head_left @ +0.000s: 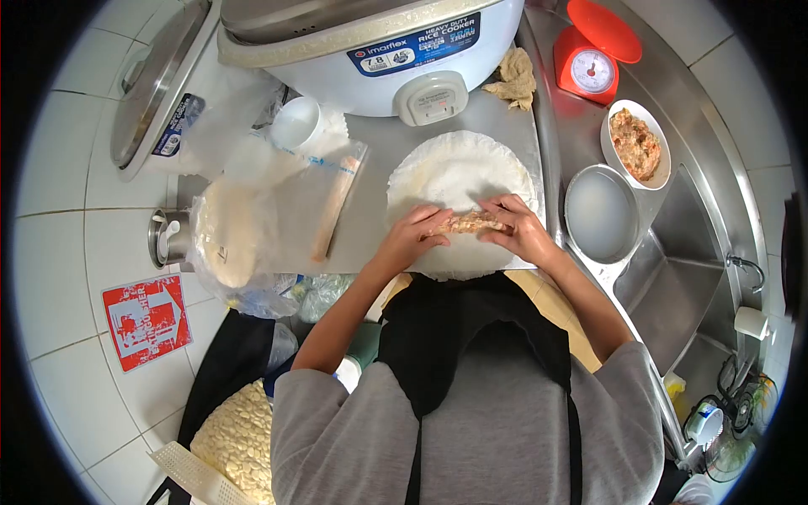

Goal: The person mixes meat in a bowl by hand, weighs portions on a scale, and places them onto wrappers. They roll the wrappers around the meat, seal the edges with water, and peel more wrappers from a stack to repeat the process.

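A stack of round white wrappers lies on the metal counter, its lower edge at the counter's front. Across its middle runs a log of minced filling. At the log's left end is my left hand, thumb and fingers curved round it. My right hand grips the right end in the same way. Fingers cover both ends of the log. A white bowl of the same orange-brown filling stands at the right, beside a round metal pan of cloudy liquid.
A large rice cooker stands behind the wrappers, with a cloth beside it. Plastic bags and a wooden stick are on the left. A red scale and a sink are on the right.
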A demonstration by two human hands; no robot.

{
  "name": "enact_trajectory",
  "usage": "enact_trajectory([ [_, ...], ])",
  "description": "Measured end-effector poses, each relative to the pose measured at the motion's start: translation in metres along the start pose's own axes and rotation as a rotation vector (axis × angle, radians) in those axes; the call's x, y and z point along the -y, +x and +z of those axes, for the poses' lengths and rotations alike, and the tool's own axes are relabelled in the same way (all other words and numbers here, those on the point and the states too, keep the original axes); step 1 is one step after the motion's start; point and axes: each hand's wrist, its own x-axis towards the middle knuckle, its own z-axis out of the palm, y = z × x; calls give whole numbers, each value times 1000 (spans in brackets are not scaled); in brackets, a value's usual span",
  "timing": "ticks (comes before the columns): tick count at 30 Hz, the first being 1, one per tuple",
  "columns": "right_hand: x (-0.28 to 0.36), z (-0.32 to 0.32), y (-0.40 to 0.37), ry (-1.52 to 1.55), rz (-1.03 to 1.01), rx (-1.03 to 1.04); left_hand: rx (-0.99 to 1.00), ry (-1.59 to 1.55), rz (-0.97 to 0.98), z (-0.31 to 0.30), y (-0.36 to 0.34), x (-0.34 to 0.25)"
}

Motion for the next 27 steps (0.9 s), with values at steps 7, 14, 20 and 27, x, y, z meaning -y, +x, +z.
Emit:
enact_trajectory([
  [7, 0, -7, -1, 25, -16, 39, 77, -81, -96, -12, -6, 2],
  [14, -1, -14, -2, -145, -26, 50, -12, 266, 87, 18, 13, -20],
  [20, -1, -14, -3, -129, -7, 50, 70, 250, 37, 29, 25, -20],
  [27, -3, -24, -8, -146, -6, 73, -4, 301, 86, 32, 34, -44],
])
